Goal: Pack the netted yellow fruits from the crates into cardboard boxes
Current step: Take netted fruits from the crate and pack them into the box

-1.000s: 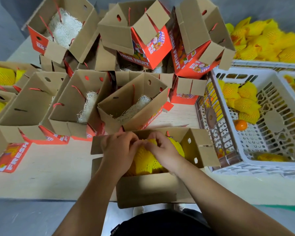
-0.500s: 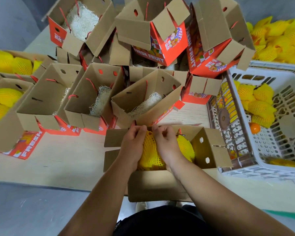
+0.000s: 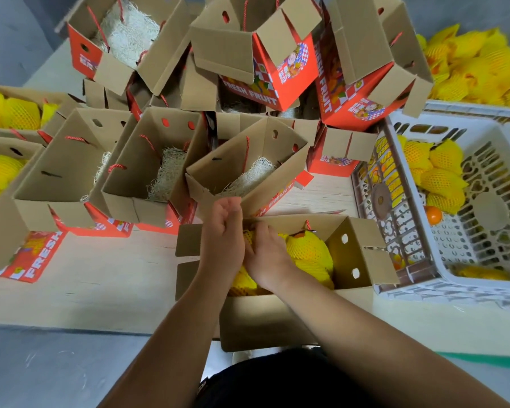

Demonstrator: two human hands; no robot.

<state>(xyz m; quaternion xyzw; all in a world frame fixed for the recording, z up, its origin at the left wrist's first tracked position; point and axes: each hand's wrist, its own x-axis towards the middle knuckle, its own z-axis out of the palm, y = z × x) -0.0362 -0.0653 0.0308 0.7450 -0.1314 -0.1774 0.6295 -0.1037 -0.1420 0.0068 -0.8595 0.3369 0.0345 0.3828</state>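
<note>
At the bench's near edge, an open cardboard box (image 3: 348,254) holds netted yellow fruits (image 3: 308,254); right hand (image 3: 267,257) presses one down, fingers together; left hand (image 3: 223,234) loosely curled — grip unclear; white crate (image 3: 442,287) at right edge holds more.

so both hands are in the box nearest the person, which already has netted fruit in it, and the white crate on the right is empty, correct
Not quite. The head view shows the white crate is not empty: several netted yellow fruits and one bare orange fruit lie in it. The rest holds: the left hand and right hand are in the nearest box, beside a netted fruit.
</note>
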